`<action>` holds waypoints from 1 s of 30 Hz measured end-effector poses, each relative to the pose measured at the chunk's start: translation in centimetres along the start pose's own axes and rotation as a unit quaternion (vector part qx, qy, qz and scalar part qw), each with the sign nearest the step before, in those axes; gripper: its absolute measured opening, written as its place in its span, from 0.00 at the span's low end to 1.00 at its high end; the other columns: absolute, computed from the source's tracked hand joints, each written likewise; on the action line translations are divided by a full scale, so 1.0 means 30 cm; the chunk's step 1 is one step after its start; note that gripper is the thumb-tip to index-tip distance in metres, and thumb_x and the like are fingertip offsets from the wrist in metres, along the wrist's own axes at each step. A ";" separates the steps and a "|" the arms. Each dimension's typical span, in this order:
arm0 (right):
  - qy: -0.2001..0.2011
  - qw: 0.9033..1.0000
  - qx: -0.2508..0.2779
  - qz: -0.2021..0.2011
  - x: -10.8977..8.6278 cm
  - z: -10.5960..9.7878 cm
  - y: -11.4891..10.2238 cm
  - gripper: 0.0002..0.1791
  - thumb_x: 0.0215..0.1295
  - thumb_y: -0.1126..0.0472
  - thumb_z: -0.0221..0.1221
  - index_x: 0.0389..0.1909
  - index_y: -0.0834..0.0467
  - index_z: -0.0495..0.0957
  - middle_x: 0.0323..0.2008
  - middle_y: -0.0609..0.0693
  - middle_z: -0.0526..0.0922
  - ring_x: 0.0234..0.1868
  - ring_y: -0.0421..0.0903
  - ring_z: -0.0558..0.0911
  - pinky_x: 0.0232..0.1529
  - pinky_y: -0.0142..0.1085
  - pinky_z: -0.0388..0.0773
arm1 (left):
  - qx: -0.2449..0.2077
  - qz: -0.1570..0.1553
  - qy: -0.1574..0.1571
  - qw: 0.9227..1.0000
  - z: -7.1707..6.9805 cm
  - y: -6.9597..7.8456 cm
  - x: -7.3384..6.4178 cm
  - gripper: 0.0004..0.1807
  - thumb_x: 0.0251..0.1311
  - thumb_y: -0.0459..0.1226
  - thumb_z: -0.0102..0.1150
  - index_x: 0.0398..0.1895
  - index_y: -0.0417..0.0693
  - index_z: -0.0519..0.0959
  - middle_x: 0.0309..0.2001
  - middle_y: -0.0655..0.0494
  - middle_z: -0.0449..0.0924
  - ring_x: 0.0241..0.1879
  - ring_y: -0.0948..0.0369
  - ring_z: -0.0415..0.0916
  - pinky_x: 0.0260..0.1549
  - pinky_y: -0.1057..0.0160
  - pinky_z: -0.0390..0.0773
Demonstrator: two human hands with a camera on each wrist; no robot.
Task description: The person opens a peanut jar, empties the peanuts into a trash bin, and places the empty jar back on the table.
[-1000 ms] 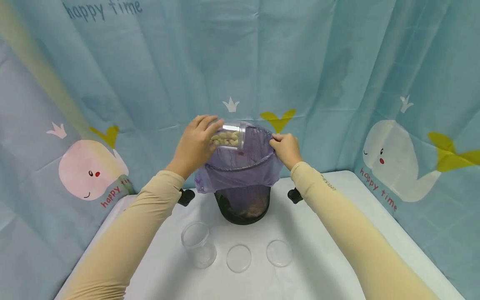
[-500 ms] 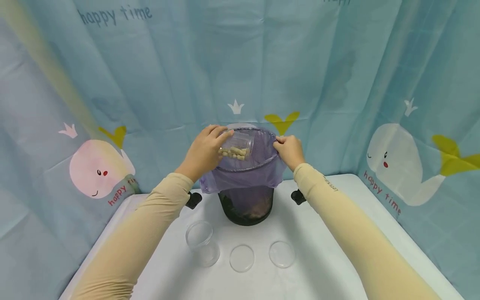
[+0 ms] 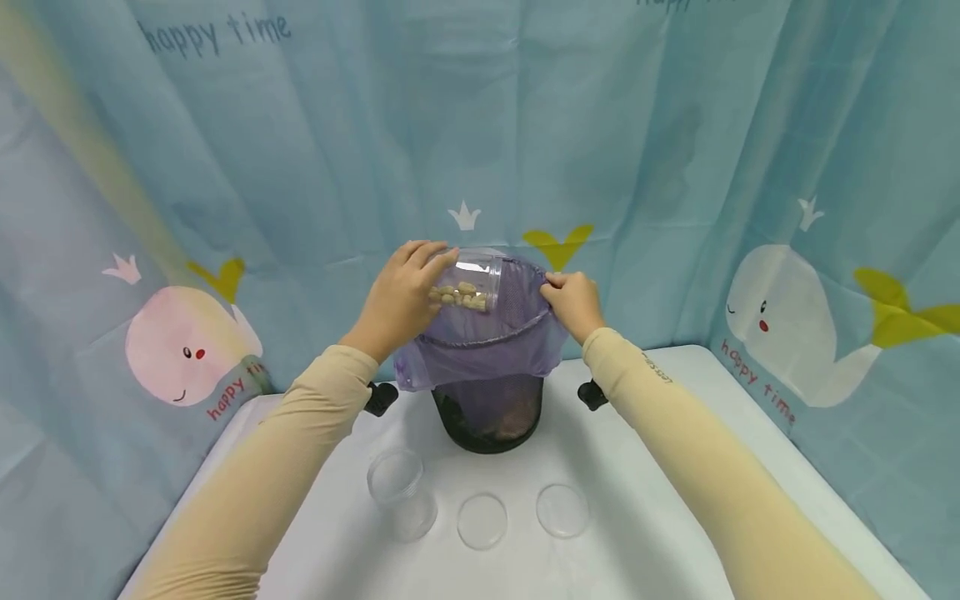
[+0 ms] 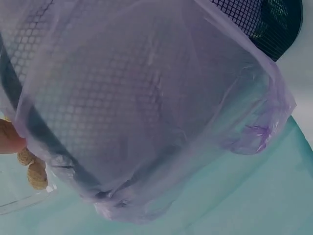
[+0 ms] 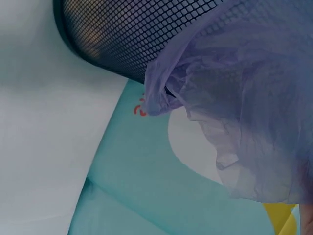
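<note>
My left hand (image 3: 401,296) holds a clear plastic jar (image 3: 474,265) on its side, its mouth facing right above the opening of a black mesh bin (image 3: 487,429). Several peanuts (image 3: 467,297) lie along the jar's lower wall near the mouth. A purple plastic bag (image 3: 487,357) lines the bin and is folded down over its rim. My right hand (image 3: 573,302) pinches the bag at the bin's right rim. In the left wrist view, a fingertip (image 4: 11,138) and two peanuts (image 4: 36,174) show beside the bag. Only a sliver of the right hand shows in the right wrist view.
On the white table (image 3: 637,517) stands a second clear jar (image 3: 401,493), left of the bin's front. Two clear round lids (image 3: 482,521) lie to its right. A blue printed curtain (image 3: 337,125) hangs close behind the bin and along both sides.
My left hand dipped the jar's mouth toward the bin, then brought it back nearly level. The peanuts have shifted in the jar and look fewer. My right hand keeps its hold on the bag.
</note>
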State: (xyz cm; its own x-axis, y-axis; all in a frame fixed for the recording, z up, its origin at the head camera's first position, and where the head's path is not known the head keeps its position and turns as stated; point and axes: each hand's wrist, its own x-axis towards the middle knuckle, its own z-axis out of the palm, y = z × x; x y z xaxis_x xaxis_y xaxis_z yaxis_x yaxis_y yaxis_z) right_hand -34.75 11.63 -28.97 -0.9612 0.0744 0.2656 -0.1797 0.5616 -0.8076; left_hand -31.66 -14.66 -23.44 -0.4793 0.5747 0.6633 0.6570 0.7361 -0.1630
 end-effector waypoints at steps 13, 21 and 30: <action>0.005 1.000 0.010 0.007 -0.005 -0.007 0.002 0.21 0.71 0.60 0.53 0.63 0.60 0.76 0.63 0.61 0.77 0.13 0.39 0.56 0.20 0.30 0.59 | -0.016 -0.004 -0.039 0.999 0.021 0.008 0.003 0.38 0.44 0.23 0.72 0.64 0.42 0.75 0.63 0.41 0.75 0.65 0.43 0.69 0.70 0.49 0.68; 0.006 1.000 0.010 0.011 -0.005 0.007 0.004 0.20 0.71 0.61 0.53 0.61 0.60 0.77 0.62 0.60 0.78 0.13 0.39 0.56 0.20 0.29 0.59 | -0.015 -0.011 -0.038 0.999 0.008 0.005 0.015 0.38 0.45 0.26 0.74 0.64 0.42 0.74 0.63 0.41 0.76 0.65 0.43 0.69 0.71 0.49 0.68; 0.016 1.000 0.008 0.004 -0.005 -0.003 0.005 0.21 0.69 0.62 0.53 0.61 0.61 0.76 0.61 0.61 0.78 0.15 0.39 0.55 0.23 0.32 0.59 | -0.032 0.026 -0.023 0.999 0.053 0.016 0.025 0.37 0.42 0.22 0.72 0.62 0.41 0.76 0.61 0.42 0.77 0.64 0.44 0.70 0.68 0.50 0.71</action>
State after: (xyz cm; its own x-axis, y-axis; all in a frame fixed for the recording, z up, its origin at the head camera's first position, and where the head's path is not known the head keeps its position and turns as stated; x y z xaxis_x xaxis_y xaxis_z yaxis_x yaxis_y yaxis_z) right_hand -34.63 11.80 -29.08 -0.9554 0.1051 0.2759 -0.1761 0.5474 -0.8182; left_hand -32.64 -13.31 -24.17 -0.4691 0.6280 0.6209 0.7163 0.6818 -0.1484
